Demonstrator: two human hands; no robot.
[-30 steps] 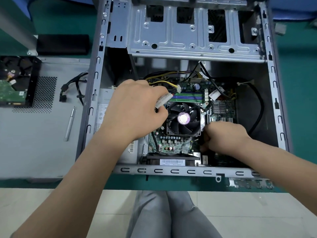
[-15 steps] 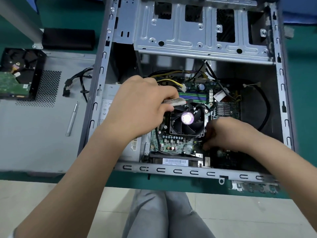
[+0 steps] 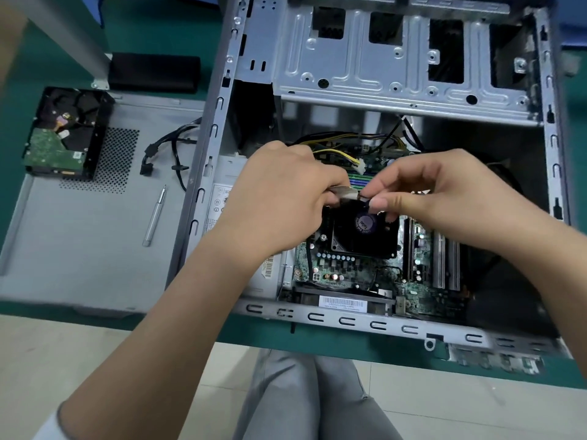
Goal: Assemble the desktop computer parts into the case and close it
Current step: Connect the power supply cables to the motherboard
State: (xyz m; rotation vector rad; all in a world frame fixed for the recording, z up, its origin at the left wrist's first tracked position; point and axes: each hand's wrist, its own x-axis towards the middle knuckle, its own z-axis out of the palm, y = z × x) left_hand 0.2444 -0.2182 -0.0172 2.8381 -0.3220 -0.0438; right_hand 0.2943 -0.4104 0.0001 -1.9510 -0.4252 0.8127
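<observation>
The open grey computer case (image 3: 349, 320) lies on its side with the green motherboard (image 3: 343, 271) and the black CPU fan (image 3: 365, 231) inside. Above the fan, my left hand (image 3: 279, 201) grips a pale cable connector (image 3: 344, 194). My right hand (image 3: 438, 192) pinches the connector's other end with thumb and forefinger. Yellow and black power cables (image 3: 336, 152) run behind the hands. The detached side panel (image 3: 79, 249) lies to the left, with a hard drive (image 3: 63, 134) on its far corner.
A silver screwdriver (image 3: 154, 217) and a loose black cable (image 3: 168, 154) rest on the side panel. The metal drive cage (image 3: 397, 68) spans the case's far end. A black box (image 3: 155, 71) sits behind the panel. The green table edge is near my knees.
My right hand rose from the motherboard's lower right beside the fan and now pinches the connector held by my left hand. The view shifted slightly closer.
</observation>
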